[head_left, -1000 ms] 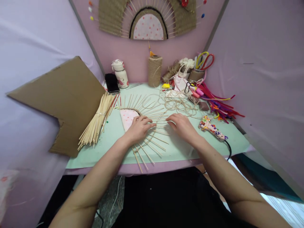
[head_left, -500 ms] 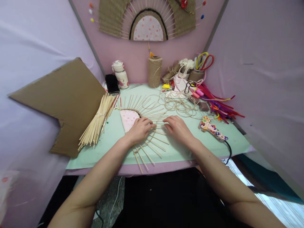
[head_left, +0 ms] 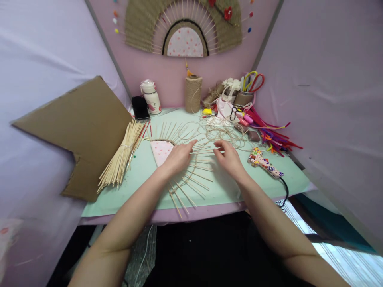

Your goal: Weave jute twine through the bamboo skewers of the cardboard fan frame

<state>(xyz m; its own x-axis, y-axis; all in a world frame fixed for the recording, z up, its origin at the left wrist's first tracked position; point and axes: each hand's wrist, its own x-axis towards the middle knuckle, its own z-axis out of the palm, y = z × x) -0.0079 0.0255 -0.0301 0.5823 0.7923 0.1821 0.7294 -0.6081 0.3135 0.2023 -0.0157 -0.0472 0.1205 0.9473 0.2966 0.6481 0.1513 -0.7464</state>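
Observation:
A half-round piece with pink-spotted white cloth (head_left: 161,150) lies on the table, with thin sticks (head_left: 194,187) fanning out from its curved edge. Twine (head_left: 195,165) runs across the sticks in an arc. My left hand (head_left: 179,157) rests over the curved edge and the inner sticks, its index finger stretched out. Just right of the stick tips is my right hand (head_left: 227,157), its thumb and fingers curled close together near the twine; what lies between them is too small to make out. Loose twine (head_left: 227,133) is heaped behind the hands.
A stick bundle (head_left: 121,157) and cardboard (head_left: 86,131) lie left. At the right are a glue gun (head_left: 265,162) and pipe cleaners (head_left: 275,135). A twine spool (head_left: 193,93), a bottle (head_left: 151,97) and a phone (head_left: 140,107) stand or lie behind. A finished fan (head_left: 185,40) hangs above.
My left hand has moved slightly up, with its index finger now stretched out. The right hand has shifted a little right, away from the sticks. The camera view has tilted slightly.

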